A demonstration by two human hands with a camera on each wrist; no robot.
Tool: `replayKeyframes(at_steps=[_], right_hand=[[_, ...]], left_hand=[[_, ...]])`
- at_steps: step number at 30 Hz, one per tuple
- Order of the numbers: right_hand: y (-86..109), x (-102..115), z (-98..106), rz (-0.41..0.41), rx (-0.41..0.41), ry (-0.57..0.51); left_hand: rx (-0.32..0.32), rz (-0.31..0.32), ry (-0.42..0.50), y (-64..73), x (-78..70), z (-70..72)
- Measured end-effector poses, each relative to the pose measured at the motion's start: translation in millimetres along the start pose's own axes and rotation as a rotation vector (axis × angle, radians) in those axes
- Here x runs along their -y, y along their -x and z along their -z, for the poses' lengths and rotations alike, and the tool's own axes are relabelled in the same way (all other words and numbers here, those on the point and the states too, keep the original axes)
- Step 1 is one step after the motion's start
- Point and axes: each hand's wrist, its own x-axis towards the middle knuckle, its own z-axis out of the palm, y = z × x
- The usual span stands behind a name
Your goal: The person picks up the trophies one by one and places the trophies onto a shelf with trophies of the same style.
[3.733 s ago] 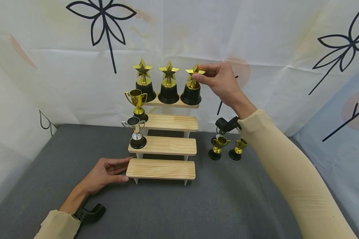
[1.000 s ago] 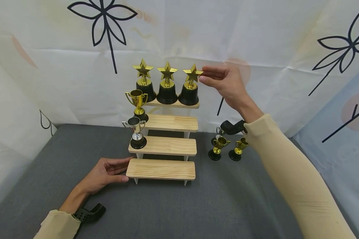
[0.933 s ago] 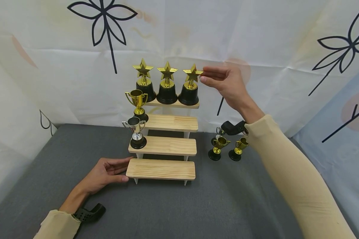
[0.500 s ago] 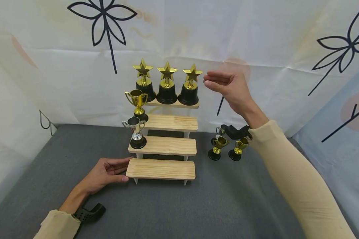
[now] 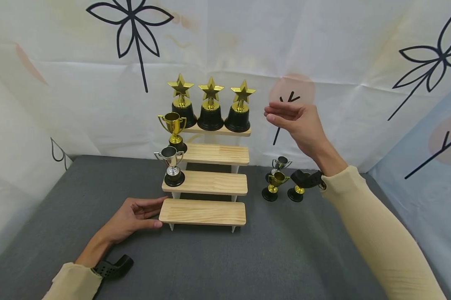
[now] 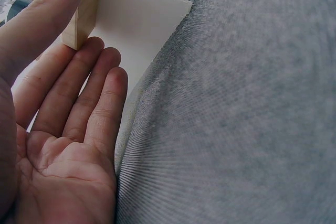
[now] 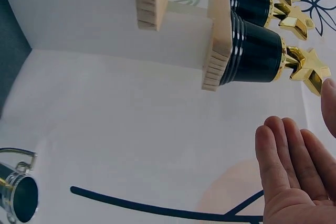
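A stepped wooden display stand [image 5: 203,211] holds three star trophies on its top step: left [image 5: 180,89], middle [image 5: 211,92] and right [image 5: 242,96]. A gold cup trophy [image 5: 174,125] stands at the left end of the step below, and a silver cup trophy [image 5: 171,162] at the left end of the one under that. My left hand [image 5: 129,221] rests against the left end of the bottom step, fingers extended, as the left wrist view shows. My right hand [image 5: 298,125] is in the air right of the right star trophy, apart from it, holding nothing.
On the grey table [image 5: 210,262] right of the stand are a small silver cup [image 5: 281,162] and two small gold cups, one [image 5: 274,183] in front of it and another [image 5: 297,192] partly behind the right wrist camera. A white printed cloth [image 5: 337,50] hangs behind.
The right hand has let go of the right star trophy and drawn away to the right and down. The middle and right star trophies sit slightly further left. The left hand stays put.
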Motion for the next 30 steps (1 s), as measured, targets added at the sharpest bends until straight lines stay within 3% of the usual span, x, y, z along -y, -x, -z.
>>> replayKeyframes(at_steps=[3,11,21,30], right_hand=[[7.4,-3,2,-0.005,0.003,0.024],[30.5,-7,7,0.01,0.014,-0.068],[55.3,-21,7,0.026,0.008,0.022],[71.6,-30,4,0.039,-0.001,0.037]], left_hand=[[0.001,-0.002,0.004,0.1,0.0,0.1],[0.006,-0.006,0.017,-0.4,-0.2,-0.3],[0.002,0.001,0.005,-0.2,-0.2,0.3],[0.003,0.0,0.009,-0.4,-0.7,-0.3]])
